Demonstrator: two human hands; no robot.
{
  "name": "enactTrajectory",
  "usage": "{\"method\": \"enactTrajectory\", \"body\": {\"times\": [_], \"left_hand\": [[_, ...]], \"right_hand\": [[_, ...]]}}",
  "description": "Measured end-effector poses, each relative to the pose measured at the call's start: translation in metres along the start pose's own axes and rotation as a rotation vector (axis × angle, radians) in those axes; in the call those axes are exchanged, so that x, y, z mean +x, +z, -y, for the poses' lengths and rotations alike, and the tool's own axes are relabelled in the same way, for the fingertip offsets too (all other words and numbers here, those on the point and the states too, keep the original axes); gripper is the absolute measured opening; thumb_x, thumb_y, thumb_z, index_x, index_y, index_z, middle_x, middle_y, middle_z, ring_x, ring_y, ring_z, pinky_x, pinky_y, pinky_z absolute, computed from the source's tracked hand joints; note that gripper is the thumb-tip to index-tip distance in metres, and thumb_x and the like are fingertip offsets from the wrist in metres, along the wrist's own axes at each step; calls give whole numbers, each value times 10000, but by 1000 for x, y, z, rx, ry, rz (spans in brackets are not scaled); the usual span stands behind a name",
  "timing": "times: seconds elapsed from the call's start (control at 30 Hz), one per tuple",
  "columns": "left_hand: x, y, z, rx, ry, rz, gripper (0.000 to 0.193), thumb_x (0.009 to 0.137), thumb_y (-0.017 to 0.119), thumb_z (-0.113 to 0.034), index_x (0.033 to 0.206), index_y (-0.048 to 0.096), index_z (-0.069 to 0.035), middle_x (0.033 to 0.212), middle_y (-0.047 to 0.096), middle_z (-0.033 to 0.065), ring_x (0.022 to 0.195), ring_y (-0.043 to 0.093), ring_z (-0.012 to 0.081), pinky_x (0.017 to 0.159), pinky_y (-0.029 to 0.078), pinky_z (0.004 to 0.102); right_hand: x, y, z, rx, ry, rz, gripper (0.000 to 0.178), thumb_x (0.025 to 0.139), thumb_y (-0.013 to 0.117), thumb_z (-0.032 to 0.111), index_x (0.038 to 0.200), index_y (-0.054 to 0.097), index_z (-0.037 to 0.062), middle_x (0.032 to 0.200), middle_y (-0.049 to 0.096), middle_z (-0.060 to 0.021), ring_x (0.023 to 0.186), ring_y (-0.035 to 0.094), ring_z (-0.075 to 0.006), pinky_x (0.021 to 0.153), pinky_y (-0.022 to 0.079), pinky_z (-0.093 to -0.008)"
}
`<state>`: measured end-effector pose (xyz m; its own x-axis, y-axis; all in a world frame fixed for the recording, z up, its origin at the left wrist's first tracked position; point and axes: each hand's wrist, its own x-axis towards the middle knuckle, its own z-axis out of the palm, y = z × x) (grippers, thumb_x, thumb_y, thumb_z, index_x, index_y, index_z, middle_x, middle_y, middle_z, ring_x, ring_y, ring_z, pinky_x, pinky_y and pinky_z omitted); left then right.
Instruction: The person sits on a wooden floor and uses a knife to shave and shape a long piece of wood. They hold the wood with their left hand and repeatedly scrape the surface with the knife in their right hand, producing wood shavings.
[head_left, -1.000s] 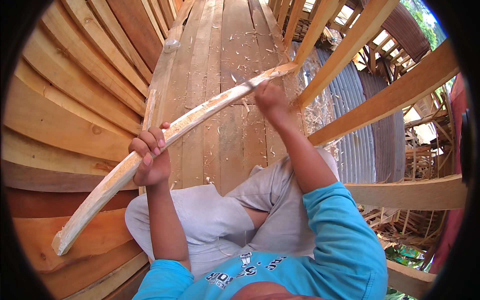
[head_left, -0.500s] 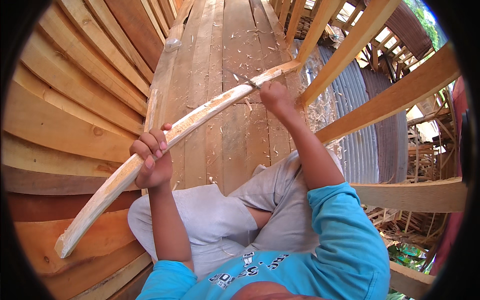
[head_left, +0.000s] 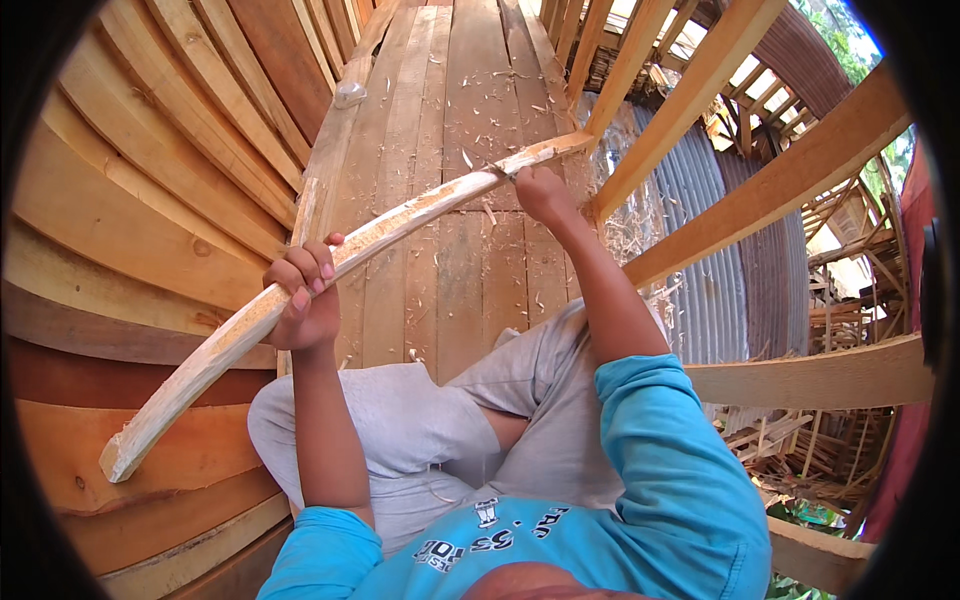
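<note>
Left hand (head_left: pixel 303 295) grasps a pale wooden pole (head_left: pixel 400 217); right hand (head_left: pixel 545 195) clenches a knife (head_left: pixel 494 170) across it.

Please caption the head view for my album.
The left hand grips a long pale stick while the right hand holds a blade across it, above a shavings-strewn plank floor.

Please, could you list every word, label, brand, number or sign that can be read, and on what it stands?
Blue shirt: dark printed letters and numbers across the chest, with a small emblem; I will not copy them.
Wooden stick and plank floor: no lettering visible.
</note>
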<state>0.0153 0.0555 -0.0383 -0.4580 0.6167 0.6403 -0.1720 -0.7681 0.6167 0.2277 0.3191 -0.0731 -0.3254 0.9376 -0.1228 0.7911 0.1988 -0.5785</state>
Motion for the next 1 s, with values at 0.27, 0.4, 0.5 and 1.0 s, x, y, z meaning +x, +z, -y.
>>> {"method": "enactTrajectory", "body": {"times": [0.27,0.4,0.5,1.0], "left_hand": [[-1,0,-4,-6,10,-11,215,775,633,-201,720,434,-141,725,440,19,811,487,194,1037,338,525],[0,2,-4,-18,17,-8,202,772,630,-192,717,443,-140,724,448,17,811,491,186,1033,351,517],[-1,-7,-4,-18,34,22,193,768,631,-190,719,451,-140,728,458,18,811,492,181,1022,364,512],[0,-4,-2,-46,23,29,170,757,616,-186,715,460,-136,728,479,27,804,505,187,1018,373,511]], "right_hand": [[-6,6,-26,34,-64,41,598,973,285,365,1040,655,-100,1123,606,-355,1107,569,-492,999,419,-507],[1,-2,-24,238,47,-19,659,976,335,576,783,580,-4,729,545,-191,661,522,-313,616,393,-424],[-34,-46,28,950,36,91,604,948,435,668,675,464,130,476,276,47,349,208,-79,344,148,-277],[-222,-237,100,1438,-1542,156,467,744,656,225,461,284,227,403,291,117,359,203,3,430,103,-195]]}}
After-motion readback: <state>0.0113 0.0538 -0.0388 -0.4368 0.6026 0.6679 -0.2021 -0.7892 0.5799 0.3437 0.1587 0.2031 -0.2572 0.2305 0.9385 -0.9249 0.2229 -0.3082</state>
